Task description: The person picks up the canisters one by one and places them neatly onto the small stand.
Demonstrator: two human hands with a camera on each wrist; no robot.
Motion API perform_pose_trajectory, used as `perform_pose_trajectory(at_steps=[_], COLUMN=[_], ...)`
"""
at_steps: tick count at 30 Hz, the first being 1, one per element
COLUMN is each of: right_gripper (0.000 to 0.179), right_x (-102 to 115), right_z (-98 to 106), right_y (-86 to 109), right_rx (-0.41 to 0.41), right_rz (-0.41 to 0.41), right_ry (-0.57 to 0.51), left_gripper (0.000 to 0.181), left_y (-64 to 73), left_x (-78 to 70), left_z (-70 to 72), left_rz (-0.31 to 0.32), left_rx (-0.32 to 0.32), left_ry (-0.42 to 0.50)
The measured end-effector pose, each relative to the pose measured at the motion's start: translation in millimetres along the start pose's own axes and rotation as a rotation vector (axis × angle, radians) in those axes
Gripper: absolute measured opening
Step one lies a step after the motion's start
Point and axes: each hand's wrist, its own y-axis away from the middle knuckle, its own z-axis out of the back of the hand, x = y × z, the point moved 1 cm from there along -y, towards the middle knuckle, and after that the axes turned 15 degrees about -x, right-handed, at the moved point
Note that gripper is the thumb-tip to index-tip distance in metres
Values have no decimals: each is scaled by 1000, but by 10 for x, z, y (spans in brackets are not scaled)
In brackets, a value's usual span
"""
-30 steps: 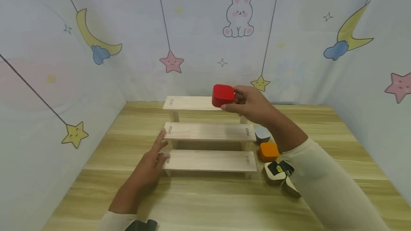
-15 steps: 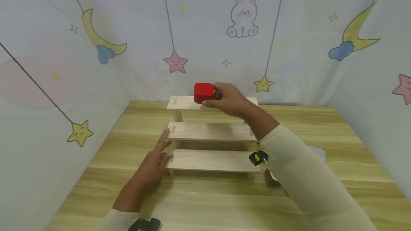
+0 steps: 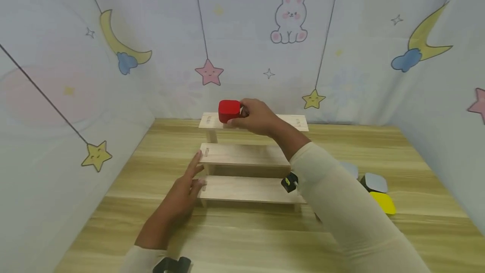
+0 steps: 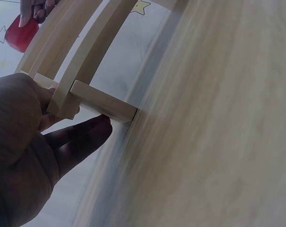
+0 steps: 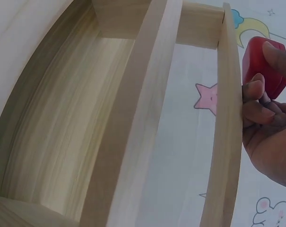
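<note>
Right hand: thumb on the near side and fingers behind, pinching a red, round-cornered block of box-like form. The red block is at the top step, toward its left end; whether its base touches the wood cannot be told. In the right wrist view, the curled fingers lie close beside the edge of that board.

Left hand: fingers extended and spread against the left end of a pale wooden rack of 3 steps. The index finger reaches the middle step and the thumb lies at the end of the bottom step. In the left wrist view, 2 fingers extend beneath a board, 1 tip at a short wooden leg.

Both forearms wear cream sleeves, with black devices near the wrists. The rack stands on a tabletop of yellowish wood grain. To the right, beyond the sleeve, lie 2 grey-topped, round-cornered blocks and 1 bright yellow piece, partly hidden. Behind hangs a pale printed backdrop bearing a white rabbit, stars and crescent moons.
</note>
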Motion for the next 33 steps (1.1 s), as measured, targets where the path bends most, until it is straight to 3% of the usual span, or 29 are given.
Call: perform_pose_trajectory(at_steps=[7, 13, 27, 33], right_gripper=[47, 43, 46, 52], right_x=[46, 50, 110, 110], right_z=[-142, -224, -269, -254], right_y=[-60, -92, -107, -115], right_rx=[-17, -31, -16, -5], right_rz=[12, 18, -14, -34], right_ry=[-1, 61, 153, 126], left_gripper=[84, 82, 86, 85], left_y=[0, 17, 20, 5], left_x=[-3, -28, -77, -65], left_z=[-10, 0, 27, 23], left_rz=[2, 4, 37, 22], left_rx=[4, 5, 12, 8], left_ry=[-1, 0, -30, -32])
